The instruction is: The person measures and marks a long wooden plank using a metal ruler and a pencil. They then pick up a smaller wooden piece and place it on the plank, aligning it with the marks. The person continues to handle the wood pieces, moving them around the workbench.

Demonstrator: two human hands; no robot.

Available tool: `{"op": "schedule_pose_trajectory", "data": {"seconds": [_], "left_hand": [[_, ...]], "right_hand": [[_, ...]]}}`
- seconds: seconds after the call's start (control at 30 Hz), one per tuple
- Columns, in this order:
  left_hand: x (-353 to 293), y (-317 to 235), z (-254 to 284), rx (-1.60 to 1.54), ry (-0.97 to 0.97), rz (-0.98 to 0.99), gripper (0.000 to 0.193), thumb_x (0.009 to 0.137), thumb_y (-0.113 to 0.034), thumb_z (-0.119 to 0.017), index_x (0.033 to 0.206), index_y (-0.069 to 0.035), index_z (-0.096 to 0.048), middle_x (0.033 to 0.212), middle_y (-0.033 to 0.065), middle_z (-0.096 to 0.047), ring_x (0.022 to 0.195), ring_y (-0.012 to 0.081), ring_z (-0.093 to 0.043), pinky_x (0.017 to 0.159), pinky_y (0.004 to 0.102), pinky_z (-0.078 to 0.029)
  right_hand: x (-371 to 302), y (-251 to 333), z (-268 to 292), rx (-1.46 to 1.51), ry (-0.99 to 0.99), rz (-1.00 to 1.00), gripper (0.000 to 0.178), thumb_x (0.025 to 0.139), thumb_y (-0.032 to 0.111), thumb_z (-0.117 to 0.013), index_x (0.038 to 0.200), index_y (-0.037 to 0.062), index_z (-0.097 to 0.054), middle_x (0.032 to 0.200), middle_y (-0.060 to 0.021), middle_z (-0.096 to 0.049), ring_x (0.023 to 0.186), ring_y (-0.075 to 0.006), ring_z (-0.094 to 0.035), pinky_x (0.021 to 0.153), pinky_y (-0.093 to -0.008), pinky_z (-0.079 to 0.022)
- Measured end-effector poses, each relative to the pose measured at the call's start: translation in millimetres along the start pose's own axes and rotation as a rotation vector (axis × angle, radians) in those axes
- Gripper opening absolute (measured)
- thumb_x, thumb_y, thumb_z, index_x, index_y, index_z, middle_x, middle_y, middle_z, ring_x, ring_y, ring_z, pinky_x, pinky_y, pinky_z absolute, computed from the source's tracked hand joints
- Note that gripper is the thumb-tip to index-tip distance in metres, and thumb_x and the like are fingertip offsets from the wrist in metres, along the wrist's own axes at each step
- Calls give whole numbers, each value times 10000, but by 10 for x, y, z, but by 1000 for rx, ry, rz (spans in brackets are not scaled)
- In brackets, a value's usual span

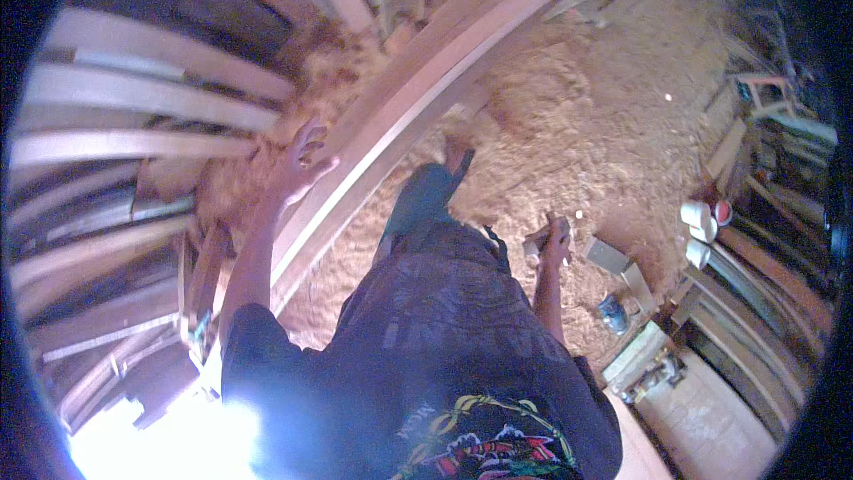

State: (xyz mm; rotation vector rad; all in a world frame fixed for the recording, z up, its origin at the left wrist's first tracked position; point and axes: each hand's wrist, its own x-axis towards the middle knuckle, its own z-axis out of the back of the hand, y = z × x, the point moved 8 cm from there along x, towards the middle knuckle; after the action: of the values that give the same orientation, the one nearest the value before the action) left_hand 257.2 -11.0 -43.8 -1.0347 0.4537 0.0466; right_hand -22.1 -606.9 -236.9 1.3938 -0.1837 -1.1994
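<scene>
My left hand (306, 164) is raised beside a long wooden beam (400, 129). Its fingers are spread and curved, with nothing between them; whether it touches the beam I cannot tell. The beam runs slantwise from the lower left to the top of the view. Low at my right side, my right hand (557, 244) is closed around a small wooden block (536, 242). The fingers cover part of the block, and blur hides its finer shape.
Sawdust and shavings (604, 133) cover the ground. Stacked planks (151, 107) lie on the left, with more boards (755, 293) at the right. White cups (699, 220), a blue can (613, 313) and a loose wood block (608, 256) sit on my right. Bright light glares at the lower left.
</scene>
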Motion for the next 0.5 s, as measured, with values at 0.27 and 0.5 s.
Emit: {"op": "schedule_pose_trajectory", "data": {"seconds": [0.27, 0.5], "left_hand": [[-1728, 1025, 225, 468, -250, 113, 909, 814, -294, -886, 1565, -83, -421, 1367, 203, -665, 1232, 362, -671, 1057, 458, -530], [-1745, 840, 182, 604, -274, 105, 699, 826, -319, -842, 1436, -147, -546, 1265, 183, -711, 1139, 383, -701, 984, 483, -554]], "right_hand": [[-292, -108, -146, 178, 181, -121, 686, 968, 525, -690, 1458, 61, -567, 1413, -100, -585, 1196, -280, -621, 967, -456, -550], [-996, 1108, -911, 88, 138, 307, 806, 960, 425, -742, 1585, 45, -403, 1351, -139, -578, 1192, -237, -584, 934, -412, -535]]}}
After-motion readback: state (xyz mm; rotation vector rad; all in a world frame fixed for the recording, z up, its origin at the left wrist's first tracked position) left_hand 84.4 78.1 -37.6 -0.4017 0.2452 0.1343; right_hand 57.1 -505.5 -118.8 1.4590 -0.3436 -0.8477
